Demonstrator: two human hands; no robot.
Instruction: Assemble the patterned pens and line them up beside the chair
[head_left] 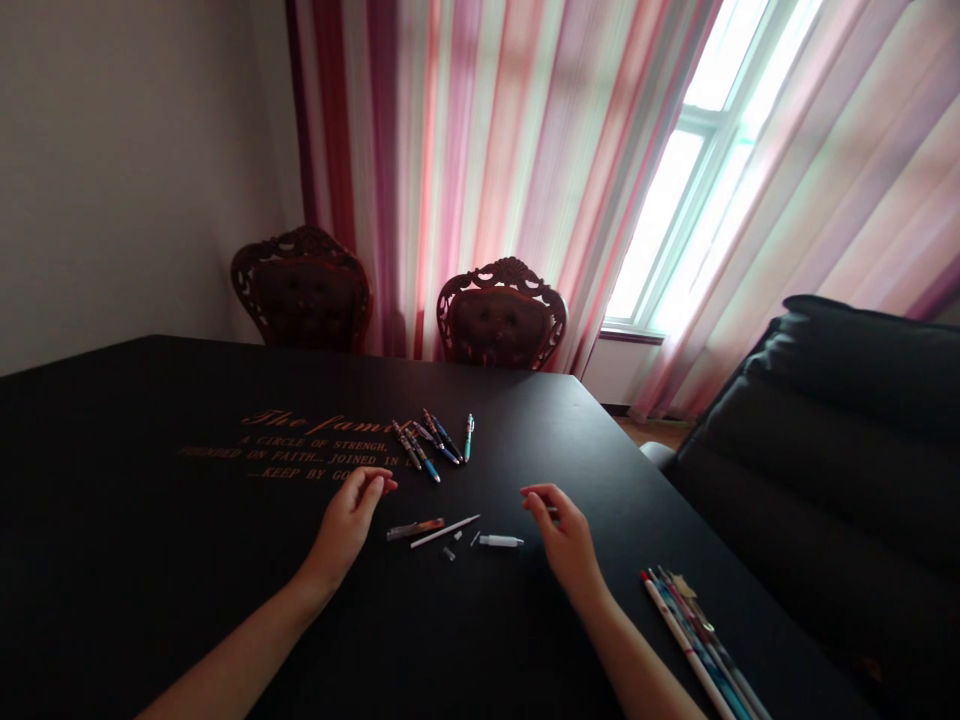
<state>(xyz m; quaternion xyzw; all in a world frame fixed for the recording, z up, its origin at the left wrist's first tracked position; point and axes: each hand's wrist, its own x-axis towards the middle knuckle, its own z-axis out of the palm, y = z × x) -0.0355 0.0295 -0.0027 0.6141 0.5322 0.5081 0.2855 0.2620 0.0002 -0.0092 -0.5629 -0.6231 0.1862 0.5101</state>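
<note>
My left hand (358, 508) hovers over the black table, left of a taken-apart pen, its fingers loosely bent and nothing visible in them. To the right of the parts is my right hand (562, 530), also with loosely curved fingers; no held thing shows, though its palm is partly hidden. Between the hands lie a clear and orange pen barrel (415, 529), a slim white refill (445, 531), a white pen barrel (500, 541), a small clear piece (448, 553), a small white piece (457, 536) and a thin short piece, perhaps a spring (475, 538).
Several patterned pens (427, 440) and a teal pen (469, 438) lie farther back on the black table (187, 560). More long pens or pencils (697, 640) are at the right front edge. Two carved chairs (502, 315) stand behind; a black armchair (847, 480) is at right.
</note>
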